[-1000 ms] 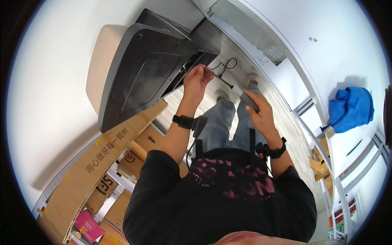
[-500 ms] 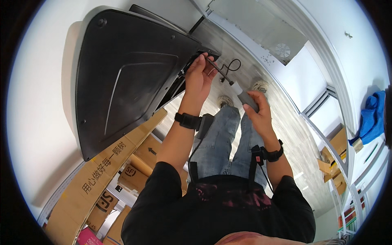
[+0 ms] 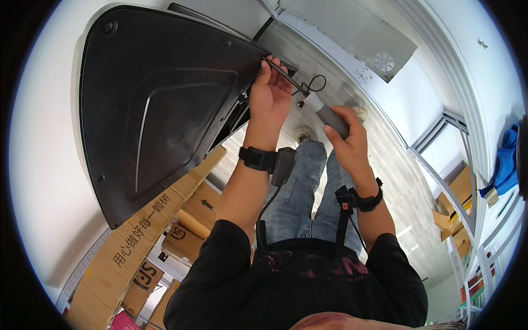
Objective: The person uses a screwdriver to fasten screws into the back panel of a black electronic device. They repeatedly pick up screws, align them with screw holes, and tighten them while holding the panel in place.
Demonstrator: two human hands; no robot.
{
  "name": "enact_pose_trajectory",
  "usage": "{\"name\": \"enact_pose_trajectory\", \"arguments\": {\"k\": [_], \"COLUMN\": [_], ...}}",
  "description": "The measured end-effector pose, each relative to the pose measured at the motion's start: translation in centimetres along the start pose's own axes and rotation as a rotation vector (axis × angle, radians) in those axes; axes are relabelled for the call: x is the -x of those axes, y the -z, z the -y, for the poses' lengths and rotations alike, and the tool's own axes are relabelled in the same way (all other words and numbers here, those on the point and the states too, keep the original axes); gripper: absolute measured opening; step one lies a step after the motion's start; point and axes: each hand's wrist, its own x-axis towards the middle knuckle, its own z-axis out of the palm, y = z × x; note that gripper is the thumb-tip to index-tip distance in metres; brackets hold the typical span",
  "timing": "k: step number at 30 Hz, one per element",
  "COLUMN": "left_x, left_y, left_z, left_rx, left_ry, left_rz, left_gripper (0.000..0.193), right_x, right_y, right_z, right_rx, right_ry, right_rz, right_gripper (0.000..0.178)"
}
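Note:
A screwdriver (image 3: 329, 115) with a thick grey handle, a pale collar and a long dark shaft slants up and to the left. Its handle is held by my right hand (image 3: 350, 140), thumb on the near side. My left hand (image 3: 269, 99) pinches the shaft close to its tip, fingers curled behind it. That tip meets the right corner of a large black moulded panel (image 3: 184, 121), which stands tilted at the left. What the tip touches is hidden by my left fingertips. Just below, the panel's open edge shows dark parts inside.
Cardboard boxes (image 3: 190, 206) crowd the lower left under the panel. A black cable (image 3: 316, 83) loops above the floor beyond my hands. A metal frame (image 3: 434, 170) runs along the right, with a blue cloth (image 3: 501, 159) and more cartons (image 3: 455, 212) there.
Both hands and the screwdriver have shifted slightly, the tip now higher at the panel's corner. The panel appears further left and flatter to the view.

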Motion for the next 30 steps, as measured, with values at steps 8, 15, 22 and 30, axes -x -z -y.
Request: {"name": "enact_pose_trajectory", "arguments": {"k": [8, 15, 22, 30], "left_x": [0.2, 0.0, 0.6, 1.6], "left_y": [0.1, 0.2, 0.2, -0.5], "left_z": [0.0, -0.3, -0.5, -0.2], "left_rx": [0.022, 0.040, -0.069, -0.309], "left_ry": [-0.006, 0.029, 0.030, -0.004], "left_rz": [0.029, 0.050, 0.120, 0.160], "left_gripper": [0.018, 0.018, 0.022, 0.026], "right_x": [-0.5, -0.5, 0.3, 0.1], "right_y": [0.8, -0.3, -0.8, -0.5], "right_z": [1.5, 2.2, 0.2, 0.9], "right_rx": [0.202, 0.285, 0.012, -0.207], "right_ry": [0.178, 0.236, 0.028, -0.105], "right_rz": [-0.058, -0.133, -0.209, -0.200], "right_gripper": [0.036, 0.043, 0.049, 0.040]}}
